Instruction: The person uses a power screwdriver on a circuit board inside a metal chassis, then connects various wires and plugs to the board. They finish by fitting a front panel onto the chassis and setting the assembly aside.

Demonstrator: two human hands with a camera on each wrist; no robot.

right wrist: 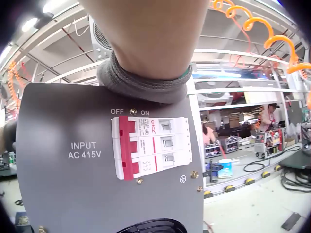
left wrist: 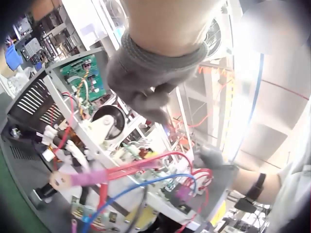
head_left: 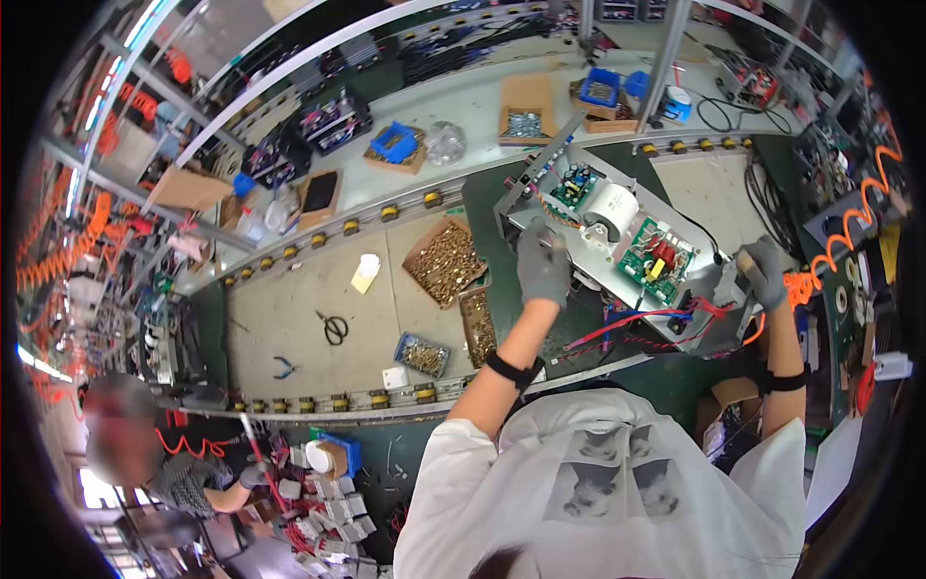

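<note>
An opened grey metal machine (head_left: pixel 600 259) lies tilted on the bench, showing green circuit boards (head_left: pixel 659 261) and a white cylinder (head_left: pixel 611 210). My gloved left hand (head_left: pixel 542 262) is at its left side; in the left wrist view that hand (left wrist: pixel 150 85) has loosely bent fingers and nothing visible in them. At the machine's right end, my gloved right hand (head_left: pixel 764 273) grips the end panel. The right wrist view shows the glove (right wrist: pixel 141 87) over the top edge of this panel (right wrist: pixel 68 179), which bears a breaker (right wrist: pixel 153 145); the fingertips are hidden behind it.
Left of the machine lie a carton of brass screws (head_left: pixel 446 262), a blue-edged box of small parts (head_left: pixel 422 355), scissors (head_left: pixel 334 328) and pliers (head_left: pixel 284 368). Loose red leads (head_left: pixel 617 326) hang at the machine's near side. Another person (head_left: pixel 198 482) works at lower left.
</note>
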